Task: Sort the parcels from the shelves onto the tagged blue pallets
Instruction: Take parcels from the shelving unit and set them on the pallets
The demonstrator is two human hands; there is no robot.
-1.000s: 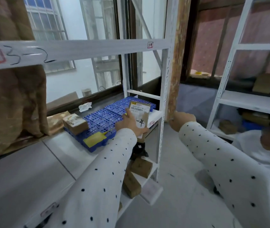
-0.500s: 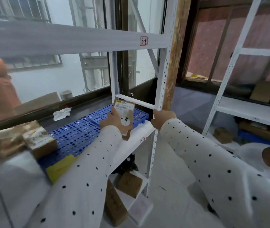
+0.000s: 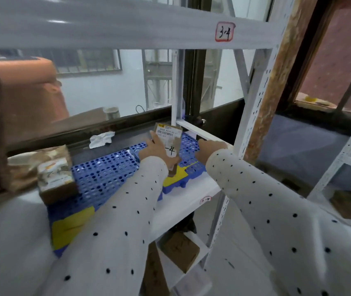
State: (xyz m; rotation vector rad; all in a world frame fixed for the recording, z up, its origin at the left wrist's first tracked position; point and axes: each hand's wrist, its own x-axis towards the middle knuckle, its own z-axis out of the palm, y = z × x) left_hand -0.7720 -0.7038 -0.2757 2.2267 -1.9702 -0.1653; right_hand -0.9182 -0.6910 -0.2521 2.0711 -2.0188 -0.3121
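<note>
My left hand (image 3: pixel 156 149) grips a small brown parcel (image 3: pixel 168 138) with a white barcode label and a handwritten "-4", held upright over the right blue pallet (image 3: pixel 188 149). That pallet carries a yellow tag (image 3: pixel 173 179) at its front edge. My right hand (image 3: pixel 210 147) hovers just right of the parcel above the pallet's right end, fingers loosely bent, holding nothing. A second blue pallet (image 3: pixel 104 176) lies to the left with its own yellow tag (image 3: pixel 72 225). Another labelled parcel (image 3: pixel 56 180) sits at that pallet's left edge.
The white shelf (image 3: pixel 183 199) bears both pallets; its upper beam carries a "3-4" sticker (image 3: pixel 224 32). A white upright post (image 3: pixel 253 116) stands right of my right hand. Brown parcels (image 3: pixel 181 251) lie on the lower shelf. Crumpled paper (image 3: pixel 101 138) lies on the sill.
I have moved closer to the shelf. My left hand has carried the parcel further over the right pallet, and my right hand has come in under the beam beside it.
</note>
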